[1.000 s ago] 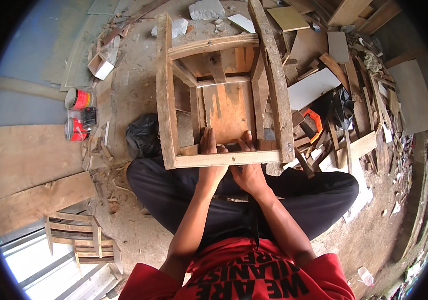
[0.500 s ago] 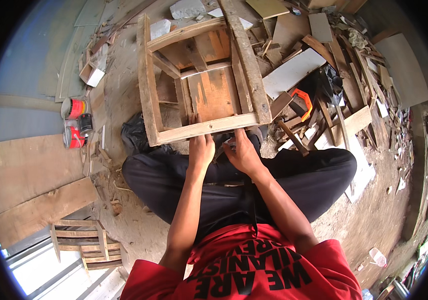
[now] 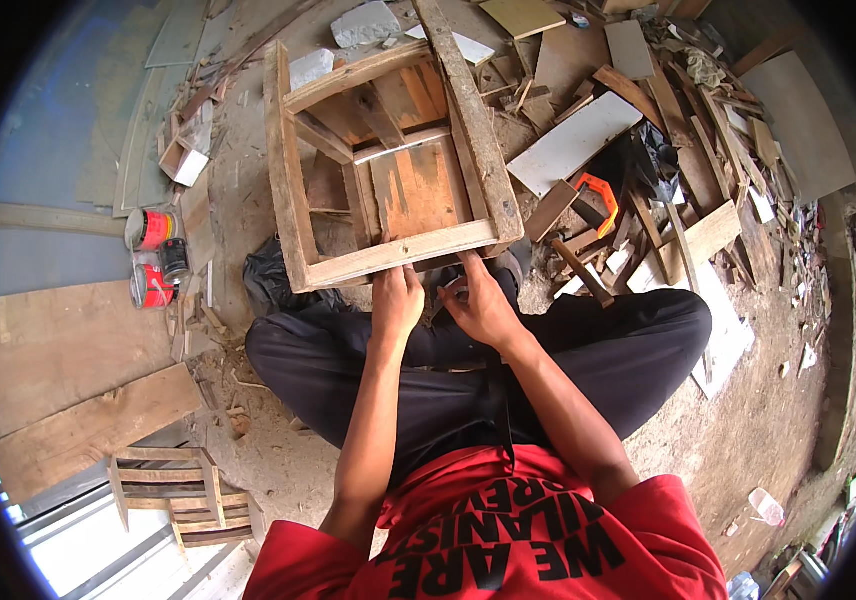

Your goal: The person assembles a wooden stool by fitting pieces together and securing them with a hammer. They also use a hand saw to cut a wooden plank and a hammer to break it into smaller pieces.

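Two bare hands, the left hand [image 3: 396, 302] and right hand [image 3: 484, 306], meet the near rail [image 3: 403, 254] of a wooden frame [image 3: 422, 185] beyond the crossed legs [image 3: 608, 345]; hidden fingertips leave their grip uncertain. Steadying it seems in hand; shifting it calls for even support left and right.

The near rail [image 3: 403, 256] of the wooden frame [image 3: 418, 190] obstructs the forward path of the left hand [image 3: 397, 303] and right hand [image 3: 483, 306]; a narrow gap lies between them. Folded legs [image 3: 323, 360] limit clearance below. A black bag [image 3: 270, 284] obstructs the left side, wood offcuts [image 3: 700, 239] the right.
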Available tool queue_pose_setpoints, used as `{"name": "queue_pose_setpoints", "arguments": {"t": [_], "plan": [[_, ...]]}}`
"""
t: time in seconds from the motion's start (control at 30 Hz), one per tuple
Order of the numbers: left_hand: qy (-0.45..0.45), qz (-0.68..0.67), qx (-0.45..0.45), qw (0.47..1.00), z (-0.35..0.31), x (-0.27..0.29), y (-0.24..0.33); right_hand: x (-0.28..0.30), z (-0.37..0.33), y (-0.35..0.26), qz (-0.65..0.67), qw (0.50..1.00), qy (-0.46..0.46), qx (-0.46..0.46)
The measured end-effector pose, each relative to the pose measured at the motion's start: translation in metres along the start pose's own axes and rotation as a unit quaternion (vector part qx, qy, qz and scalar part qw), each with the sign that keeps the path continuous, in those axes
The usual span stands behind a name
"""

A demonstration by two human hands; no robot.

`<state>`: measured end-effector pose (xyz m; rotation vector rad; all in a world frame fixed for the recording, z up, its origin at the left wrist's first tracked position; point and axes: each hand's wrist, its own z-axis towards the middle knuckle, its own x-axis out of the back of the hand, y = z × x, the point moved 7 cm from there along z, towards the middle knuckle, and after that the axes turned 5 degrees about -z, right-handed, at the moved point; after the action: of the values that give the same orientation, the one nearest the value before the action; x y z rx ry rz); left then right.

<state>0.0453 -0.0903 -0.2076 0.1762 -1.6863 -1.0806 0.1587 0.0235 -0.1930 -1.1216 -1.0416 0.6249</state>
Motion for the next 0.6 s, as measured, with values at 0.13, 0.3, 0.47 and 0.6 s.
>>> {"name": "queue_pose_setpoints", "arguments": {"t": [0.13, 0.3, 0.47, 0.6], "plan": [[0.062, 0.005, -0.044, 0.997, -0.003, 0.005, 0.008, 0.001, 0.000, 0.000, -0.007, 1.000, -0.001, 0.002], [0.063, -0.046, 0.000, 0.997, -0.003, 0.008, 0.006, 0.004, 0.002, -0.002, 0.051, 0.998, 0.008, -0.019], [0.095, -0.187, 0.003, 0.978, 0.004, 0.017, 0.011, 0.005, 0.001, 0.000, 0.129, 0.990, 0.044, -0.019], [0.151, -0.297, 0.037, 0.942, 0.009, 0.019, 0.012, 0.009, 0.001, -0.023, 0.099, 0.988, 0.092, 0.072]]}}
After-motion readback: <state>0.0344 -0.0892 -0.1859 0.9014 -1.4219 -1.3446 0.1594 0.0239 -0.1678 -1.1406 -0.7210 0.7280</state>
